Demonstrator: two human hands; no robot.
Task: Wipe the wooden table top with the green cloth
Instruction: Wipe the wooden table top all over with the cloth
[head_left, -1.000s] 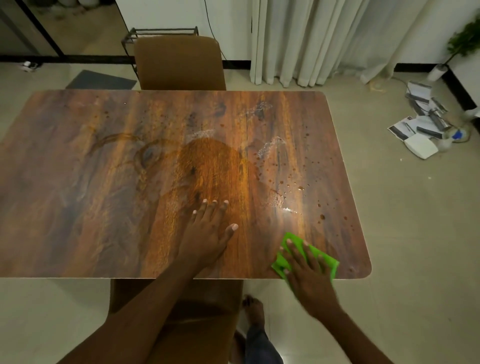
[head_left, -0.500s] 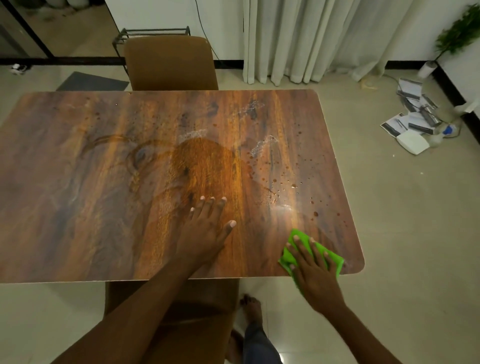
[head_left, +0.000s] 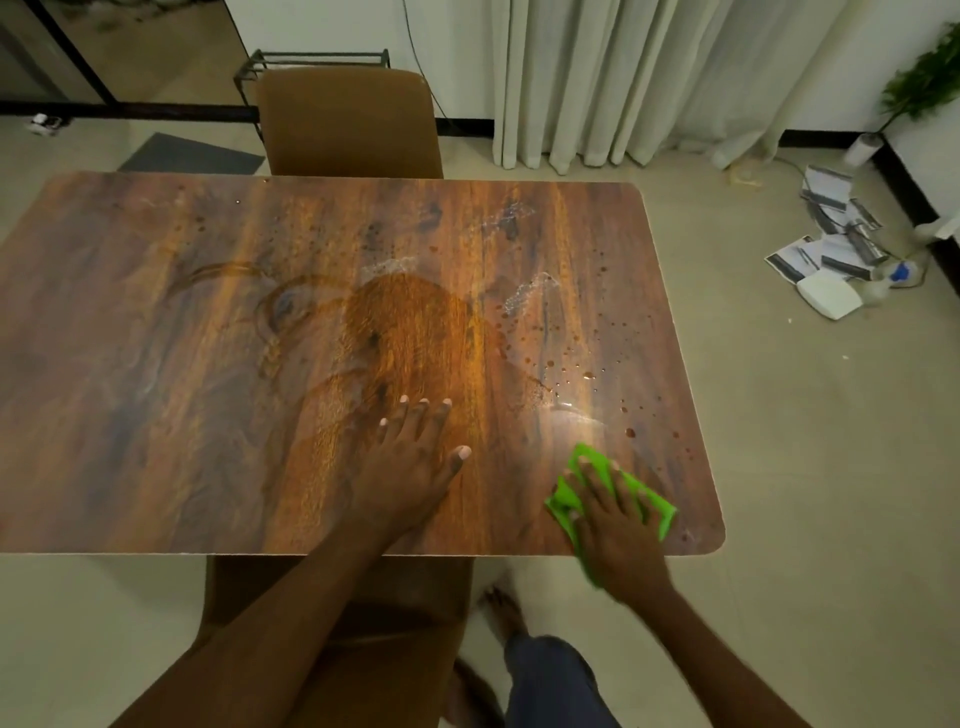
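Observation:
The wooden table top (head_left: 208, 364) fills the middle of the head view, with water drops and wet smears on its right half. A folded green cloth (head_left: 589, 465) lies near the table's front right corner, partly hanging over the front edge. My right hand (head_left: 618, 530) presses flat on the cloth, fingers spread over it. My left hand (head_left: 410, 467) rests flat on the bare wood to the left of the cloth, fingers apart, holding nothing.
A brown chair (head_left: 348, 124) stands at the table's far side and another chair (head_left: 332, 623) sits under the near edge. My bare foot (head_left: 501, 608) is on the tiled floor. Papers and a white box (head_left: 831, 296) lie on the floor at right.
My right hand has slid the green cloth slightly away from the front edge, up toward the water drops. My left hand has stayed flat in place.

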